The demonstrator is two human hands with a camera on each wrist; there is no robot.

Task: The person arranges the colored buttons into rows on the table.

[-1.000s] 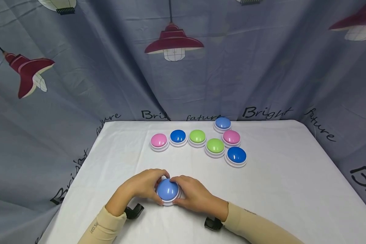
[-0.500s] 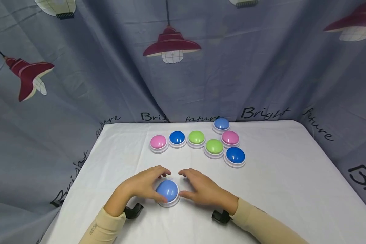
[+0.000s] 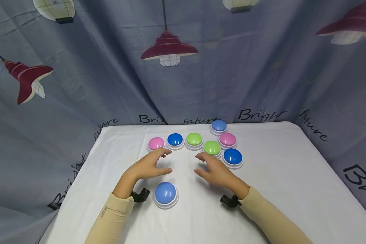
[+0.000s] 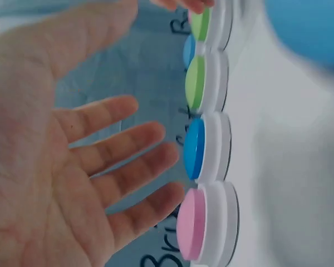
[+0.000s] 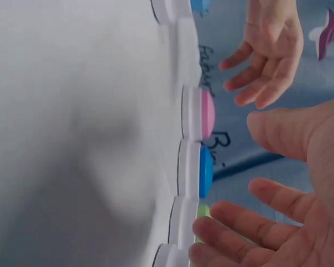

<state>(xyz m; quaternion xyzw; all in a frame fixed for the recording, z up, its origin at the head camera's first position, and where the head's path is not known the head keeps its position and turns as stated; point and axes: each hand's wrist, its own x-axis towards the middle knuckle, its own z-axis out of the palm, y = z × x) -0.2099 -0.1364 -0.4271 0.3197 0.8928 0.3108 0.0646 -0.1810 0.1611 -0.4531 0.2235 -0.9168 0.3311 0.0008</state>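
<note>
A light blue push button [image 3: 165,193] with a white round base stands alone near the front of the table, touched by neither hand. My left hand [image 3: 147,166] is held above the table beyond it, fingers spread and holding nothing, its fingertips overlapping the left pink button [image 3: 156,143] in the head view. Level with it, my right hand [image 3: 216,171] hovers with relaxed fingers, close to the nearer green button [image 3: 211,148] and the dark blue button [image 3: 232,157]. In the left wrist view the palm [image 4: 39,167] faces the row and grips nothing.
Further back in the row are another dark blue button [image 3: 175,139], a second green button [image 3: 194,139], a second pink button [image 3: 227,139] and a light blue button [image 3: 219,126] at the rear edge. A grey curtain [image 3: 109,78] printed with lamps surrounds the white table [image 3: 280,162].
Both hands have let go of the front light blue button and moved forward, toward the row, and apart. The button stays where it was.
</note>
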